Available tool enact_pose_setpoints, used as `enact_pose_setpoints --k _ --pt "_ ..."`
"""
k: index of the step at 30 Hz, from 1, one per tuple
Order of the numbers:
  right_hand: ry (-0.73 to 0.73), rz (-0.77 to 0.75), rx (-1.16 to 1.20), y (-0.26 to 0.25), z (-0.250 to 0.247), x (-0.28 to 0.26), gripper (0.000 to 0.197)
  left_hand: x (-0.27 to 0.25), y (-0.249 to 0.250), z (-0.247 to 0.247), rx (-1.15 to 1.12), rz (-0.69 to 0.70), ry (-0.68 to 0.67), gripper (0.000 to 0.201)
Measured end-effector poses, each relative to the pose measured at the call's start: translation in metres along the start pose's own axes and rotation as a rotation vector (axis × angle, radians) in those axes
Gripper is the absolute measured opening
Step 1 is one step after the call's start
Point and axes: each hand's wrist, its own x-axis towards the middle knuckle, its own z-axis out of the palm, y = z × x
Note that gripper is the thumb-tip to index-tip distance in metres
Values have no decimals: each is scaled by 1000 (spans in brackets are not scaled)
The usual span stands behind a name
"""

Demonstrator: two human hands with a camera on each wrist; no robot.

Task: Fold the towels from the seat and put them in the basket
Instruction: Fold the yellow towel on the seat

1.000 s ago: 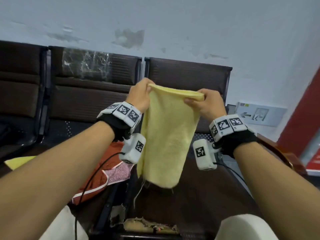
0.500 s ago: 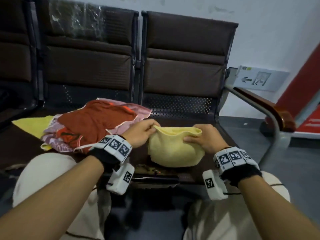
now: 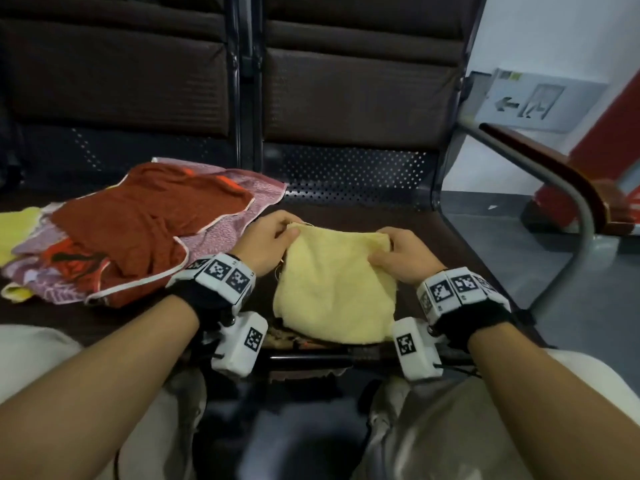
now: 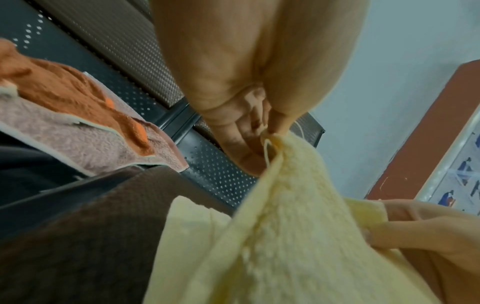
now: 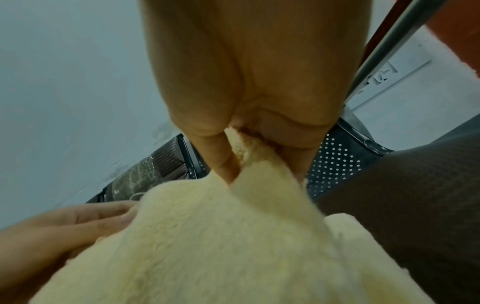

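Note:
A pale yellow towel [image 3: 332, 289] lies folded on the brown seat [image 3: 450, 244] in front of me. My left hand [image 3: 273, 240] pinches its far left corner, and the left wrist view shows thumb and fingers closed on the yellow towel [image 4: 285, 216] edge. At the far right corner my right hand [image 3: 398, 258] pinches it too; the yellow towel [image 5: 221, 236] runs up between thumb and fingers in the right wrist view. No basket shows in any view.
A heap of red and pink towels [image 3: 138, 233] covers the seat to the left, with another yellow cloth [image 3: 17, 230] under its left edge. A metal armrest [image 3: 561, 188] with a wooden top curves at the right. Seat backs rise behind.
Both hands have brought the yellow towel down from chest height onto the seat and spread it flat. Both hands keep pinching the top corners.

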Motion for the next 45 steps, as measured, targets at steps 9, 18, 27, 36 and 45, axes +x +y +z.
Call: enact_pose_setpoints --k 9,18,27,36,45 --pt "23 130 -190 27 26 50 39 56 -44 35 131 -273 -56 30" --pt "-542 -174 -515 19 27 7 69 16 -39 29 249 -67 -128 33" --pt "-247 -213 -374 12 24 -17 37 -26 -20 38 538 109 -516 57" --pt "-307 -129 -378 18 26 -50 62 -49 2 21 482 25 -409 20" --pt "-275 44 44 24 22 -20 9 -19 -9 4 482 -59 -493 24"
